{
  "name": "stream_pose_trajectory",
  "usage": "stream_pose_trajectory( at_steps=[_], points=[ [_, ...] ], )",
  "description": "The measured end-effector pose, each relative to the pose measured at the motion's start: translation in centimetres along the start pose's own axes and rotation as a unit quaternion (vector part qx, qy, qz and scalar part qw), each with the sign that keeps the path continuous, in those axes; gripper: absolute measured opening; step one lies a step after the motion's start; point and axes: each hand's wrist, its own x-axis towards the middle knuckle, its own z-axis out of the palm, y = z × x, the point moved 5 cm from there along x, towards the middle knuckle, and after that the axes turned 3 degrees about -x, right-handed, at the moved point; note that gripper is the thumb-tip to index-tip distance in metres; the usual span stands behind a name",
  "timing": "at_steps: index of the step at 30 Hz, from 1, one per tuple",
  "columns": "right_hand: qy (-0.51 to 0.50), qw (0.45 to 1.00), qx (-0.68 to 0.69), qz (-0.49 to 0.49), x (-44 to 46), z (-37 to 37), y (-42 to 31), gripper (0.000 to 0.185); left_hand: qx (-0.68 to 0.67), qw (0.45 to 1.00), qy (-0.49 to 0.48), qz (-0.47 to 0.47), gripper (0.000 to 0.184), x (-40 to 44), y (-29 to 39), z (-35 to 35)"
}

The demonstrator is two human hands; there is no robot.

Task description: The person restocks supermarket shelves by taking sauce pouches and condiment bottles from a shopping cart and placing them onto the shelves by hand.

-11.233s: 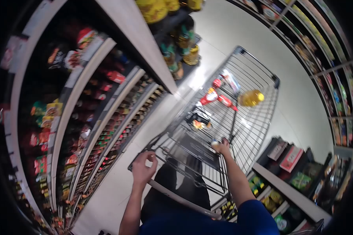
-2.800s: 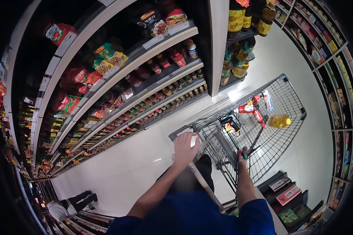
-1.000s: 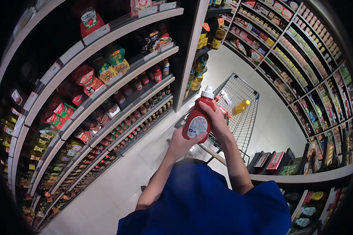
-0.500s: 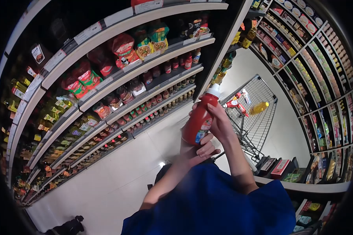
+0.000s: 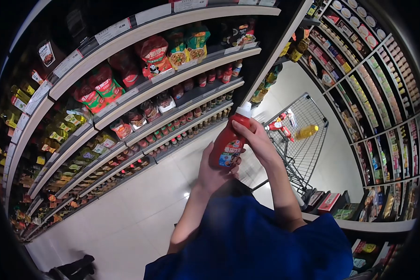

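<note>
Supermarket shelves (image 5: 140, 31) bend around a pale floor (image 5: 140, 210), with packets lined along their front edges. Between them and a wire cart (image 5: 318, 110), both hands grip a red sauce bottle (image 5: 228, 135): the left hand (image 5: 210, 172) wraps its base, the right hand (image 5: 261, 142) clasps it below the white cap (image 5: 244, 109). Its sides look smooth, so a loosened grip could let it slip and drop to the floor. Nobody holds the cart, which a stray knock might roll; the yellow bottle (image 5: 307, 132) near its right edge and the red bottles (image 5: 286, 132) by its left edge might then shift. Large white Chinese characters on the held bottle's label appear to read 番茄沙司, ketchup. One red packet (image 5: 154, 53) bears a panda; its brand is unclear. A pink card (image 5: 329, 201) near the stand's edge shows a 5.
</note>
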Motion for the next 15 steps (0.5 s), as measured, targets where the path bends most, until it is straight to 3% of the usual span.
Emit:
stream_pose_trajectory(
  at_steps=[1, 4, 8, 9, 12, 13, 15],
  points=[
    [-0.007, 0.999, -0.036, 0.001, 0.3, -0.4, -0.3, 0.041, 0.006, 1.0, -0.02, 0.009, 0.072, 0.3, 0.4, -0.3],
    [-0.036, 0.988, -0.145, 0.044, 2.4, -2.4, 1.4, 0.043, 0.063, 0.992, 0.107, 0.029, 0.076, 0.8, 1.8, -2.2],
    [-0.047, 0.98, -0.166, 0.094, 5.5, -2.9, 3.1, 0.045, 0.063, 0.983, 0.162, 0.051, 0.067, 2.7, 3.7, -5.1],
    [-0.028, 0.98, -0.177, 0.084, 6.5, -2.9, 3.2, 0.045, 0.032, 0.988, 0.145, 0.051, 0.061, 3.4, 4.3, -5.4],
    [-0.042, 0.972, -0.233, -0.006, 9.8, -3.0, 5.0, 0.043, -0.015, 0.971, 0.219, 0.091, 0.055, 5.0, 5.6, -8.4],
    [-0.035, 0.976, -0.215, 0.015, 10.8, -2.9, 5.9, 0.043, -0.029, 0.974, 0.206, 0.095, 0.049, 5.3, 6.1, -8.8],
    [-0.041, 0.972, -0.223, -0.063, 13.2, -2.6, 6.4, 0.043, 0.05, 0.95, 0.283, 0.126, 0.047, 5.3, 6.8, -9.7]
  ],
)
